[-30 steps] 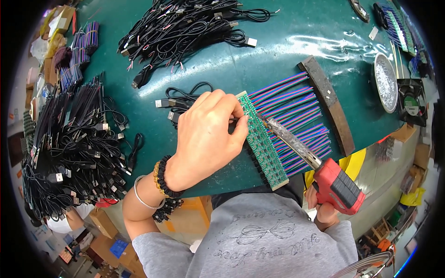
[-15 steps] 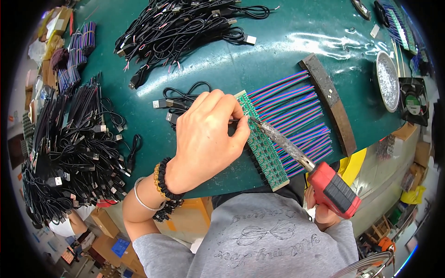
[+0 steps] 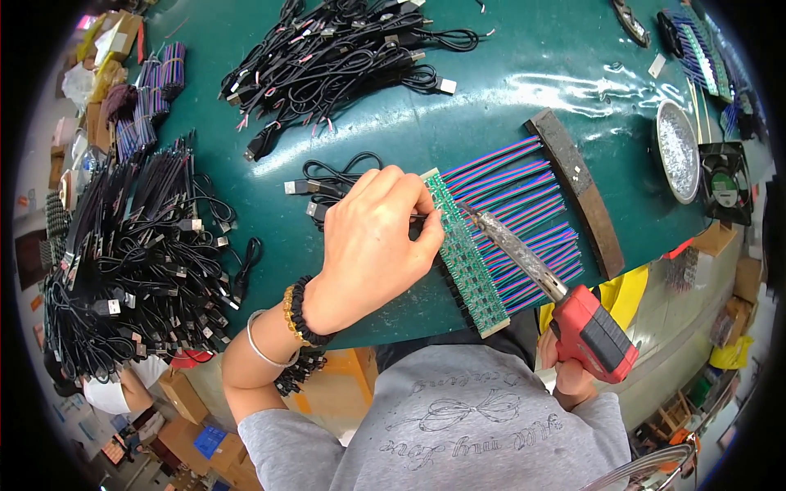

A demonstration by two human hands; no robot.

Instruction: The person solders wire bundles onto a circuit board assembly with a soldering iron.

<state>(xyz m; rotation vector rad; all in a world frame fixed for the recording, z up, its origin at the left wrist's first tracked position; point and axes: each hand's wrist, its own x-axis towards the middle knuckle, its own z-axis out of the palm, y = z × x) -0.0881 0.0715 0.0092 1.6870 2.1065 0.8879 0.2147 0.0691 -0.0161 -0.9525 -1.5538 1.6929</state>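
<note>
My left hand (image 3: 377, 237) pinches the end of a black USB cable (image 3: 419, 217) at the left edge of a green circuit board panel (image 3: 467, 254); its fingertips partly hide the cable end. Striped ribbon wires (image 3: 512, 196) run from the panel's right side. My right hand (image 3: 569, 372), partly hidden, is closed around the handle of a red and black soldering gun (image 3: 594, 335). The gun's tip is over the upper part of the panel, near the wires and a little apart from my left fingertips. USB plugs (image 3: 307, 186) lie beside my left hand.
A dark, heavy bar (image 3: 577, 192) lies across the wire ends. Black USB cables are heaped at the back (image 3: 344, 65) and at the left (image 3: 139, 262). On the right stand a metal bowl (image 3: 678, 151) and a small fan (image 3: 726, 184). The table edge (image 3: 393, 340) runs close to my body.
The soldering gun's tip has drawn back slightly to the right from my left fingertips. My left hand still pinches the cable at the board; the view has shifted a little.
</note>
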